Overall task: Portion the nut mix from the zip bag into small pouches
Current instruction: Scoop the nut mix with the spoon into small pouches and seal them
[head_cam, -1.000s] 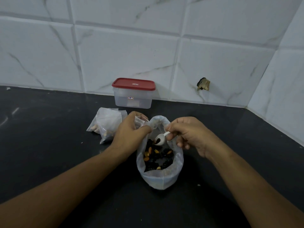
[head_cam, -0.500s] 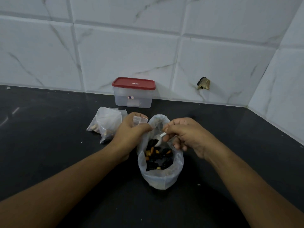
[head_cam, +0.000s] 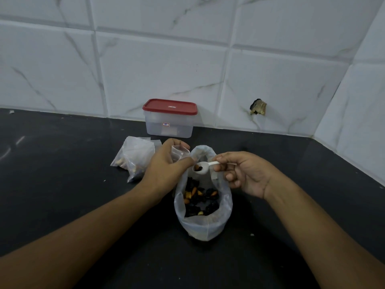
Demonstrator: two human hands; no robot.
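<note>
One small spoonful of dark and orange nut mix (head_cam: 199, 168) sits in a white plastic spoon (head_cam: 205, 166), just above the open mouth of the soft, translucent zip bag (head_cam: 203, 226) standing on the black tabletop (head_cam: 62, 195). The spoon's long axis runs right to left, its handle pinched in the right hand's (head_cam: 248, 174) grip. Just left, by the bag's rim, the left hand's (head_cam: 164, 165) grip pinches a small clear crinkled pouch (head_cam: 179, 152), so the load likely goes leftward. Beyond lie filled pouches (head_cam: 136, 159) and a red-lidded plastic tub (head_cam: 169, 124).

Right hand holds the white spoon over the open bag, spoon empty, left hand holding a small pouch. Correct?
Not empty: the head view shows the spoon carrying a few pieces of nut mix. The rest stands: the right hand holds it over the bag, and the left hand holds the small pouch.
</note>
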